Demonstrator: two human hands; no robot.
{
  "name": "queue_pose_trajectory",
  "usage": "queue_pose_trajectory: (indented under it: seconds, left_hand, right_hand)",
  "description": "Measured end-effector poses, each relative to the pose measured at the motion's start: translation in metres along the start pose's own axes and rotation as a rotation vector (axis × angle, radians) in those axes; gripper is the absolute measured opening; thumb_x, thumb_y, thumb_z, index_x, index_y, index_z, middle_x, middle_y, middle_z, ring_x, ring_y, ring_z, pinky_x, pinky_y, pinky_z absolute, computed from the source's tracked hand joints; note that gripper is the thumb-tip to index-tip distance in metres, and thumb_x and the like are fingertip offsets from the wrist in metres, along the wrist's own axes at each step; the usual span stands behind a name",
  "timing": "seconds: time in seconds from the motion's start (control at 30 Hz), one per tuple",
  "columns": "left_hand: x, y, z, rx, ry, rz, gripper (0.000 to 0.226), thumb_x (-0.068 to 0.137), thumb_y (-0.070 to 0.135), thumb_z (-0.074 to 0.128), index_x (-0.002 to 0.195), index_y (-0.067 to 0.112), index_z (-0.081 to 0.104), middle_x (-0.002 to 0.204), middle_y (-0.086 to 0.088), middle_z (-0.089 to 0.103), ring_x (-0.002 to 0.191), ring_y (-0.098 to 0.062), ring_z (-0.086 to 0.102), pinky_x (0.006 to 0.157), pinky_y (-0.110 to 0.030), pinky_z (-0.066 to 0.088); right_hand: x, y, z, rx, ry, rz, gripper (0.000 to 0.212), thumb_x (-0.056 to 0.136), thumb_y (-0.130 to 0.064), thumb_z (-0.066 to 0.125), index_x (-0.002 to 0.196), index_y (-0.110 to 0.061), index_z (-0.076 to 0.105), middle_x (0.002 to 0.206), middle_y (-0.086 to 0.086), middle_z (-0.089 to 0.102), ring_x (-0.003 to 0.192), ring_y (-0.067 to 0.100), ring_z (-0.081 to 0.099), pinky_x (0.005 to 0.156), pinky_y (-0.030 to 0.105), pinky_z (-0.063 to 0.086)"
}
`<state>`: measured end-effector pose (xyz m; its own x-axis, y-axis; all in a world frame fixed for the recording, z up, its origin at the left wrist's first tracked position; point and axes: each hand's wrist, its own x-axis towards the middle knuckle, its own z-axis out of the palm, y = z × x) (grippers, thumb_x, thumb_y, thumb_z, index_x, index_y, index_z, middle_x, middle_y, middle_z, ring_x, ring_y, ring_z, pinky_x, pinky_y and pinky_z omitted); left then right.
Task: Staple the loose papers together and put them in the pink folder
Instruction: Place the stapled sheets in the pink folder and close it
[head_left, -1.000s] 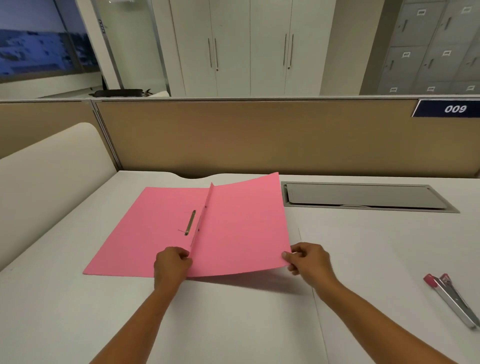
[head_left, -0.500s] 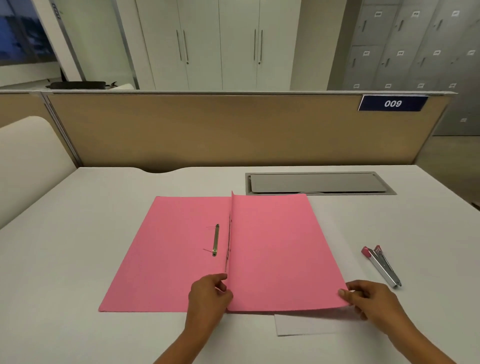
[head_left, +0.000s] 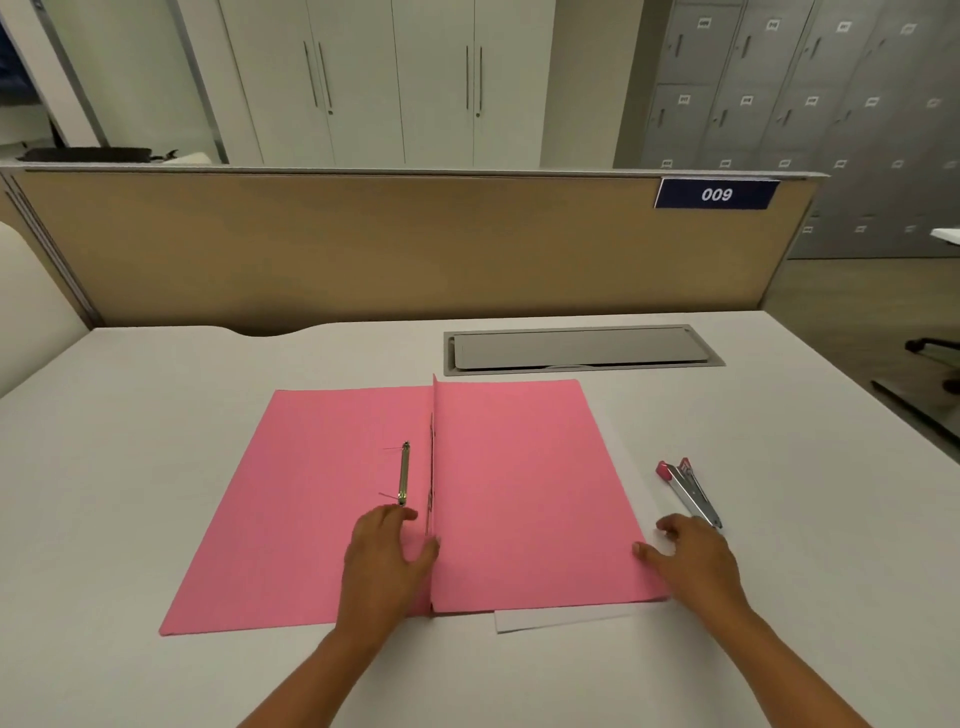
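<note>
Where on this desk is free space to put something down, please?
Free: the desk left of the pink folder; the near strip in front of its left flap; the side right of the stapler, out to the desk's edge. Crowded: the folder's right edge, with the right hand, the stapler close by and white paper poking out beneath.

White desk (head_left: 156, 467), matte top, soft even indoor light. Tan partition (head_left: 363, 249) runs along the far edge - dark blue plate "009" (head_left: 717, 194) at its top right. Grey cable-tray lid (head_left: 579, 348) set flush into the desk near the partition. Behind: tall white cabinets (head_left: 395, 78) with slim handles, grey lockers (head_left: 779, 93) at right. Brown floor (head_left: 857, 291) far right - black chair base (head_left: 932, 345) on it. Cream panel (head_left: 26, 312) at left.
</note>
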<state>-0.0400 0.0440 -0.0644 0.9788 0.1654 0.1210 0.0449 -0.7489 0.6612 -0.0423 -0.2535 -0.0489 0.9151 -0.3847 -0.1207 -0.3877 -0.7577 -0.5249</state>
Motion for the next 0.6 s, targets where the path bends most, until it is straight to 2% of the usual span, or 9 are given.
queue_pose_trajectory:
  seconds: [0.07,0.13,0.2,0.3,0.43,0.5,0.53,0.6]
  left_hand:
    - [0.005,-0.009,0.003,0.047,0.000,0.017,0.081,0.067,0.067,0.034,0.123,0.012,0.054,0.137,-0.008,0.051,0.132,-0.024,0.039,0.109,-0.037,0.029]
    - [0.006,-0.018,0.006,0.107,-0.034,-0.005,0.095,0.062,0.075,0.019,0.134,0.018,0.043,0.149,-0.003,0.037,0.142,-0.021,0.024,0.117,-0.042,0.015]
    - [0.004,-0.024,0.008,0.142,-0.086,-0.030,0.105,0.058,0.083,0.009,0.142,0.023,0.030,0.155,0.000,0.024,0.146,-0.018,0.013,0.119,-0.044,0.004]
    - [0.002,-0.026,0.011,0.238,-0.121,-0.026,0.128,0.044,0.091,-0.018,0.146,0.024,0.019,0.158,0.002,0.013,0.147,-0.016,0.006,0.118,-0.042,-0.003]
    - [0.000,-0.024,0.013,0.304,-0.116,-0.029,0.133,0.039,0.087,-0.029,0.147,0.023,0.014,0.159,0.002,0.009,0.147,-0.016,0.003,0.118,-0.042,-0.004]
    - [0.000,-0.024,0.014,0.319,-0.118,-0.025,0.133,0.039,0.086,-0.030,0.148,0.023,0.013,0.159,0.001,0.008,0.147,-0.016,0.002,0.118,-0.042,-0.004]
    - [0.000,-0.024,0.015,0.326,-0.119,-0.023,0.133,0.039,0.086,-0.031,0.148,0.023,0.012,0.159,0.001,0.007,0.147,-0.016,0.002,0.118,-0.042,-0.004]
    - [0.000,-0.025,0.015,0.335,-0.122,-0.021,0.133,0.039,0.085,-0.032,0.148,0.022,0.012,0.159,0.001,0.007,0.147,-0.016,0.001,0.118,-0.043,-0.004]
  right_hand:
    - [0.004,-0.008,0.002,-0.050,-0.025,0.039,0.061,0.080,-0.037,0.067,0.128,-0.005,0.048,0.129,0.014,0.049,0.124,0.030,0.044,0.097,0.035,0.040]
    - [0.008,-0.016,0.003,-0.072,-0.048,0.086,0.068,0.079,-0.040,0.068,0.131,-0.004,0.044,0.133,0.015,0.044,0.129,0.031,0.038,0.098,0.037,0.040]
    - [0.012,-0.021,0.002,-0.051,-0.083,0.139,0.069,0.076,-0.037,0.071,0.129,-0.002,0.043,0.134,0.017,0.043,0.127,0.033,0.040,0.097,0.037,0.041]
    - [0.018,-0.026,-0.001,0.081,-0.146,0.222,0.072,0.071,-0.025,0.078,0.128,0.001,0.044,0.133,0.020,0.048,0.123,0.033,0.047,0.096,0.037,0.042]
    - [0.022,-0.028,-0.003,0.151,-0.157,0.267,0.053,0.070,-0.013,0.079,0.111,0.011,0.056,0.114,0.023,0.062,0.111,0.034,0.055,0.093,0.037,0.044]
    - [0.024,-0.027,-0.003,0.207,-0.188,0.300,0.037,0.069,-0.009,0.079,0.097,0.009,0.062,0.099,0.020,0.062,0.101,0.031,0.057,0.088,0.035,0.045]
    - [0.024,-0.028,-0.003,0.245,-0.204,0.321,0.026,0.068,-0.007,0.079,0.084,0.004,0.061,0.089,0.017,0.059,0.091,0.029,0.055,0.082,0.034,0.046]
    - [0.027,-0.029,-0.003,0.294,-0.249,0.366,0.031,0.066,-0.005,0.079,0.065,-0.004,0.049,0.069,0.009,0.051,0.071,0.024,0.049,0.062,0.028,0.041]
